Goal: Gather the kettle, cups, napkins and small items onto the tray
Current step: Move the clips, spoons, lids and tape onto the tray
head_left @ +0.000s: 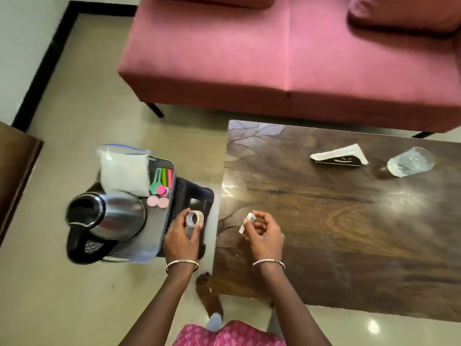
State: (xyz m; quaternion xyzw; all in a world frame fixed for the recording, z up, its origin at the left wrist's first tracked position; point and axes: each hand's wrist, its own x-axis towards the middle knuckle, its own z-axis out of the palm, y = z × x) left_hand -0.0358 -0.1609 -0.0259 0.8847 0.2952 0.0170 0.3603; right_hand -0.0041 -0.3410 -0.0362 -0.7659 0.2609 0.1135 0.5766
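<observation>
left hand [183,236] is gripping tape roll [194,218], hole facing up at camera, over tray [154,222] right edge | right hand [264,233] is pinching white packet [247,222], long axis running roughly away from person, above table [324,221] | kettle [107,218] is standing on tray, handle nearest person | napkin holder [341,159] is showing smiley mark

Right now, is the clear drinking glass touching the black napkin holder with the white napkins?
Apart. The head view shows bare dark wooden table between the clear drinking glass and the black napkin holder.
</observation>
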